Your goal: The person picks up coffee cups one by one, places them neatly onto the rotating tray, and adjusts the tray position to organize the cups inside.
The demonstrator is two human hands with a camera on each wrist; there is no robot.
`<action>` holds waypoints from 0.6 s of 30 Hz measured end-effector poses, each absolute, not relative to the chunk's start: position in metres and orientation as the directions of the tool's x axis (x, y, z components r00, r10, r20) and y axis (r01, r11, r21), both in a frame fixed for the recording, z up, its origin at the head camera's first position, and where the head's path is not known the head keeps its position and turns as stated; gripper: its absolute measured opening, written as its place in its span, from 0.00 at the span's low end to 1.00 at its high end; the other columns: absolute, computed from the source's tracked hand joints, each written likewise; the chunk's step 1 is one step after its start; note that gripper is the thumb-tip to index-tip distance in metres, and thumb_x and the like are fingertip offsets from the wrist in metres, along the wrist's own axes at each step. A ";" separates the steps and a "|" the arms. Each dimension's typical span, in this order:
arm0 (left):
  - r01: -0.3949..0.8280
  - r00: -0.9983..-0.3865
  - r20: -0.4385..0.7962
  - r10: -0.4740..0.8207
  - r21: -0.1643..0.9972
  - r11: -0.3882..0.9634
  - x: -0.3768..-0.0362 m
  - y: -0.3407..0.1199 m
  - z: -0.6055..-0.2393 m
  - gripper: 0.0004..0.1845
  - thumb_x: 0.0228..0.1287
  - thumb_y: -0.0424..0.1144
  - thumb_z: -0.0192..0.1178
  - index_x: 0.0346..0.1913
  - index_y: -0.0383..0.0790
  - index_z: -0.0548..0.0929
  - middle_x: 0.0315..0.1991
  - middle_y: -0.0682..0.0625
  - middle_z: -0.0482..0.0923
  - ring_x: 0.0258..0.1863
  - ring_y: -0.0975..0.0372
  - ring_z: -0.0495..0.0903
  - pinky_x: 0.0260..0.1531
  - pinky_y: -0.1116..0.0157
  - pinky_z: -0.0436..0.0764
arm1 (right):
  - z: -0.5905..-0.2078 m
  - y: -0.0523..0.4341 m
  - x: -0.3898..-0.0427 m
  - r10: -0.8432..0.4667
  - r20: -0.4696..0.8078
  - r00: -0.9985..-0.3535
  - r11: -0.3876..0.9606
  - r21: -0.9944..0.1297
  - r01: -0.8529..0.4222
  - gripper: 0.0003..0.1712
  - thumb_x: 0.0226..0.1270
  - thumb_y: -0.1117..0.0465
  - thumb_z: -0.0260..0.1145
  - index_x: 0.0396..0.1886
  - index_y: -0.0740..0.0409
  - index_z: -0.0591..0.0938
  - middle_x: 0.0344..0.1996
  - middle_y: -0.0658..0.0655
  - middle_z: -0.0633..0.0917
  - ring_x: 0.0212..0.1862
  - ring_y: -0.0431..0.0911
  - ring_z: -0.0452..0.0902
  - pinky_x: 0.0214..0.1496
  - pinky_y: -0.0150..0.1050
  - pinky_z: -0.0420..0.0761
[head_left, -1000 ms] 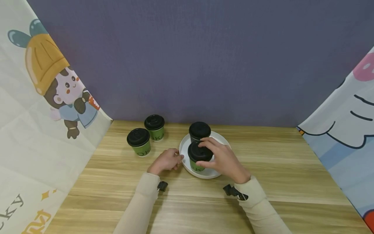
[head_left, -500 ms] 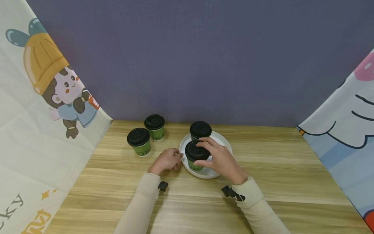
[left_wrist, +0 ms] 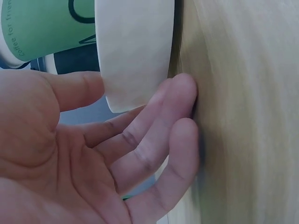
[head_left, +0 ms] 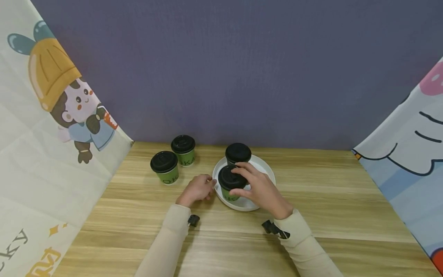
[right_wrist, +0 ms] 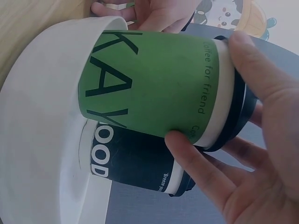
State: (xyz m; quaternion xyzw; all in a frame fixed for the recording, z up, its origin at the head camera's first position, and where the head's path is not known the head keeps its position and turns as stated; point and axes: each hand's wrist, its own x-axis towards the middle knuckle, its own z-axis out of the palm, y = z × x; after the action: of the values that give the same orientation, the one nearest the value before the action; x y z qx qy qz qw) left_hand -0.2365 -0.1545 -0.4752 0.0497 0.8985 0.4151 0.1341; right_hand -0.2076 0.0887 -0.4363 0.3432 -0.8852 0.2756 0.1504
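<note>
A green paper coffee cup (head_left: pixel 230 195) with a black lid stands on a white round plate (head_left: pixel 264 165). My right hand (head_left: pixel 264 188) grips this cup near its lid, the thumb and fingers spread round opposite sides in the right wrist view. Just behind it on the plate is a dark coffee cup (right_wrist: pixel 135 158), also black-lidded and partly hidden in the head view. My left hand (head_left: pixel 199 189) holds the plate's left rim. In the left wrist view its thumb lies on the inner side of the plate wall (left_wrist: pixel 135 56), with fingers at the outside and underneath.
Two more green coffee cups with black lids stand left of the plate: a nearer cup (head_left: pixel 167 177) and a farther cup (head_left: pixel 187 158). A dark blue-grey panel (head_left: pixel 242 77) rises along the back edge of the wooden table (head_left: pixel 225 246). Printed cloths hang at both sides.
My right hand and the green cup have shifted slightly left on the plate. My left hand stays at the rim, and the two cups at the left stand where they were.
</note>
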 end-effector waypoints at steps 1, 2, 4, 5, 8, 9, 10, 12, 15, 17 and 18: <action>-0.021 -0.961 -0.194 0.196 0.761 0.649 -0.237 -0.154 -0.476 0.16 0.80 0.44 0.51 0.51 0.34 0.82 0.30 0.44 0.84 0.22 0.56 0.83 0.22 0.66 0.77 | -0.436 0.089 -0.207 -0.525 0.454 -0.720 0.613 -0.385 -0.690 0.36 0.60 0.42 0.75 0.65 0.50 0.79 0.69 0.56 0.76 0.35 0.42 0.86 0.48 0.42 0.86; -0.021 -0.963 -0.189 0.190 0.762 0.648 -0.237 -0.154 -0.476 0.17 0.80 0.44 0.51 0.52 0.34 0.82 0.30 0.43 0.84 0.22 0.56 0.83 0.22 0.66 0.77 | -0.436 0.088 -0.207 -0.525 0.454 -0.720 0.613 -0.385 -0.690 0.36 0.60 0.42 0.75 0.65 0.50 0.79 0.69 0.56 0.76 0.36 0.42 0.87 0.48 0.42 0.86; -0.024 -0.967 -0.181 0.179 0.763 0.646 -0.237 -0.154 -0.477 0.17 0.80 0.44 0.51 0.53 0.34 0.82 0.30 0.44 0.84 0.21 0.57 0.83 0.23 0.66 0.77 | -0.436 0.088 -0.207 -0.525 0.455 -0.719 0.616 -0.380 -0.690 0.36 0.60 0.42 0.75 0.65 0.50 0.79 0.69 0.56 0.76 0.38 0.42 0.87 0.49 0.42 0.86; -0.024 -0.969 -0.178 0.173 0.762 0.647 -0.237 -0.153 -0.477 0.17 0.80 0.44 0.51 0.54 0.33 0.82 0.30 0.44 0.84 0.21 0.57 0.83 0.23 0.66 0.77 | -0.435 0.088 -0.206 -0.525 0.460 -0.716 0.616 -0.375 -0.692 0.36 0.60 0.42 0.75 0.65 0.50 0.79 0.69 0.56 0.76 0.39 0.43 0.87 0.48 0.42 0.86; -0.029 -0.973 -0.171 0.157 0.761 0.648 -0.237 -0.153 -0.478 0.18 0.80 0.45 0.51 0.55 0.33 0.82 0.30 0.44 0.84 0.21 0.57 0.83 0.23 0.66 0.76 | -0.434 0.088 -0.205 -0.523 0.470 -0.711 0.629 -0.350 -0.694 0.36 0.59 0.42 0.75 0.65 0.50 0.80 0.69 0.57 0.77 0.44 0.46 0.88 0.49 0.44 0.86; -0.031 -0.974 -0.169 0.153 0.761 0.648 -0.236 -0.153 -0.478 0.18 0.80 0.45 0.51 0.56 0.33 0.82 0.30 0.44 0.85 0.20 0.57 0.83 0.23 0.66 0.76 | -0.433 0.088 -0.205 -0.521 0.474 -0.710 0.634 -0.342 -0.694 0.37 0.59 0.41 0.75 0.65 0.50 0.80 0.69 0.57 0.77 0.46 0.48 0.88 0.50 0.45 0.86; -0.032 -0.975 -0.167 0.148 0.760 0.649 -0.236 -0.152 -0.477 0.18 0.80 0.45 0.51 0.56 0.33 0.82 0.30 0.44 0.85 0.20 0.57 0.83 0.23 0.66 0.76 | -0.432 0.089 -0.205 -0.519 0.476 -0.710 0.641 -0.334 -0.691 0.37 0.59 0.41 0.75 0.65 0.50 0.80 0.69 0.57 0.77 0.49 0.49 0.87 0.51 0.46 0.86; -0.034 -0.977 -0.163 0.139 0.759 0.651 -0.237 -0.152 -0.478 0.18 0.80 0.45 0.51 0.56 0.33 0.82 0.30 0.44 0.85 0.20 0.57 0.83 0.23 0.66 0.75 | -0.430 0.090 -0.204 -0.510 0.480 -0.714 0.654 -0.323 -0.684 0.37 0.60 0.40 0.75 0.65 0.50 0.80 0.68 0.57 0.77 0.53 0.51 0.86 0.51 0.46 0.86; -0.036 -0.980 -0.155 0.128 0.759 0.650 -0.237 -0.151 -0.478 0.18 0.80 0.45 0.52 0.56 0.34 0.82 0.30 0.43 0.86 0.20 0.56 0.83 0.23 0.66 0.76 | -0.424 0.094 -0.204 -0.476 0.481 -0.736 0.670 -0.345 -0.658 0.34 0.63 0.40 0.73 0.65 0.48 0.81 0.68 0.55 0.78 0.53 0.51 0.86 0.48 0.44 0.87; -0.035 -0.981 -0.150 0.123 0.761 0.648 -0.238 -0.151 -0.478 0.18 0.80 0.45 0.52 0.55 0.34 0.83 0.30 0.43 0.86 0.20 0.56 0.84 0.24 0.66 0.76 | -0.421 0.098 -0.204 -0.441 0.485 -0.755 0.672 -0.379 -0.636 0.30 0.66 0.42 0.72 0.64 0.48 0.81 0.67 0.54 0.78 0.51 0.49 0.86 0.45 0.42 0.87; -0.035 -0.982 -0.148 0.121 0.764 0.644 -0.238 -0.151 -0.478 0.18 0.80 0.45 0.52 0.55 0.34 0.83 0.30 0.43 0.86 0.20 0.56 0.84 0.24 0.67 0.76 | -0.419 0.101 -0.205 -0.422 0.489 -0.763 0.672 -0.397 -0.626 0.28 0.68 0.43 0.71 0.63 0.49 0.82 0.66 0.54 0.78 0.51 0.48 0.85 0.44 0.42 0.87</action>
State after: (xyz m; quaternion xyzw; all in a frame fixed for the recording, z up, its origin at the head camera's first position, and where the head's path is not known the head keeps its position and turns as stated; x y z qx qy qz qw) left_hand -0.2377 -0.1514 -0.4782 0.0239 0.9019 0.4212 0.0930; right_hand -0.2050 0.1012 -0.4193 0.2924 -0.8960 0.2806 0.1813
